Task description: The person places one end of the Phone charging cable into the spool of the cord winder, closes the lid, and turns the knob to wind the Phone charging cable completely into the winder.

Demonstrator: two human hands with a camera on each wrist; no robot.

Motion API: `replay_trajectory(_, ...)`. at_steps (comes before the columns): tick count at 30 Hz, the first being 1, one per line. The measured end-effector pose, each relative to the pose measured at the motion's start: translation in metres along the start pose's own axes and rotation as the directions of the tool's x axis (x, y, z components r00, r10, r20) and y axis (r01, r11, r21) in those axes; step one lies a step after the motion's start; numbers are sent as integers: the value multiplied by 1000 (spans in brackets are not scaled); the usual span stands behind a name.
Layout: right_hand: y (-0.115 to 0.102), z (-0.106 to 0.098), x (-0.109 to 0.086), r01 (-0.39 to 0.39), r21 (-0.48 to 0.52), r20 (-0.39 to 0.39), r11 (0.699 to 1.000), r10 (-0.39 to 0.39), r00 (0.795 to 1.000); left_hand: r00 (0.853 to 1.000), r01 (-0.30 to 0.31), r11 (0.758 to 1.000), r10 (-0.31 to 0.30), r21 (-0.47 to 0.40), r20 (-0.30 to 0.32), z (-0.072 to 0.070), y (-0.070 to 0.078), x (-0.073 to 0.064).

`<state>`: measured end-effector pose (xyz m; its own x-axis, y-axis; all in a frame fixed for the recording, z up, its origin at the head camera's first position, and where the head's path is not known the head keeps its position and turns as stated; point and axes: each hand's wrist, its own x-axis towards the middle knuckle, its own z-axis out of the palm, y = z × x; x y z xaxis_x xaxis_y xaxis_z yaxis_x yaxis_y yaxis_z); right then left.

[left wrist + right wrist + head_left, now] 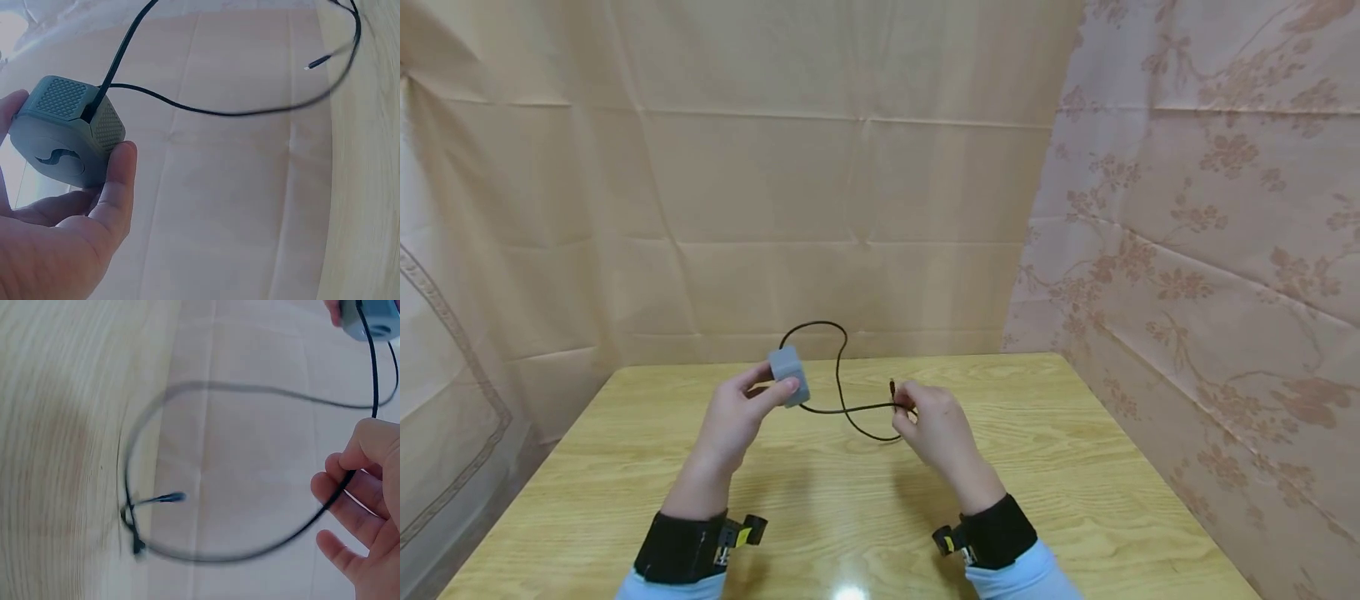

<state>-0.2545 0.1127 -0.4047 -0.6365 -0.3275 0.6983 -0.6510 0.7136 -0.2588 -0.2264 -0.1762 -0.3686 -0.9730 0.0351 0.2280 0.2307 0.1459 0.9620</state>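
Note:
My left hand [724, 421] grips a small grey-blue cube-shaped device [788, 382] between thumb and fingers, held up above the table. In the left wrist view the device [59, 140] has rounded corners, knobbly textured sides and a dark curved mark on one face. A thin black cable [838, 367] runs from it and loops through the air to my right hand [942, 429], whose thumb and fingers pinch it. In the right wrist view a slim plug [174, 497] and a second dark connector [138, 545] hang at the far bend of the cable.
Both hands are over a light wood-grain table [850, 500]. A plain beige curtain [820, 183] hangs behind its back edge, and a flower-patterned curtain [1210, 250] hangs along the right side. Black bands with small cameras wrap both wrists.

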Motion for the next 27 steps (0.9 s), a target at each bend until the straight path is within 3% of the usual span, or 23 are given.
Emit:
replay_trajectory(9, 11, -5, -3, 80, 61, -23, 995, -79, 997, 999, -18, 998, 16, 59, 36, 0, 1, -2)
replay_trajectory(16, 8, -7, -2, 59, 171, -14, 984, -58, 998, 990, -31, 989, 10, 146, 140, 4, 0, -2)
replay_trajectory(27, 4, -8, 0, -7, 313, 125, 950, -33, 992, 963, -76, 967, 8, 245, 268, 17, -2, -3)
